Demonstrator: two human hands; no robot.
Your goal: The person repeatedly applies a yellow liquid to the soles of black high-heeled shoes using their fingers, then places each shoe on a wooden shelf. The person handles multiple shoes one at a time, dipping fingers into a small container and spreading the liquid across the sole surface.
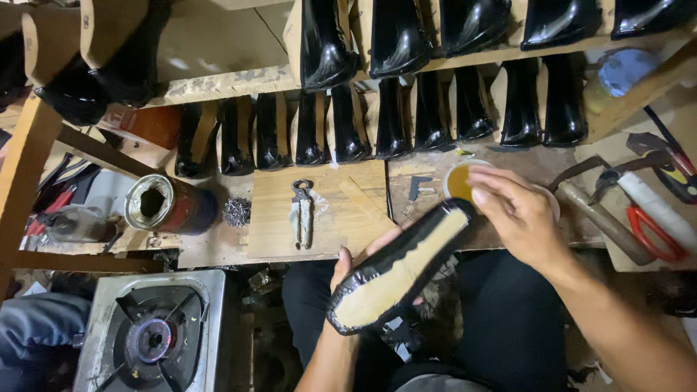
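Observation:
My left hand holds a black shoe upper on a last, sole side up, showing a pale yellow insole edged with folded black leather. My right hand hovers over the shoe's toe end, its fingertips at a small round container of amber glue on the wooden bench. Whether the right fingers hold anything is hidden.
Rows of glossy black shoes on lasts fill two shelves behind the bench. Metal pincers, a pile of nails and a rusty tin lie at left. A hammer and red-handled tools lie at right. A gas burner sits lower left.

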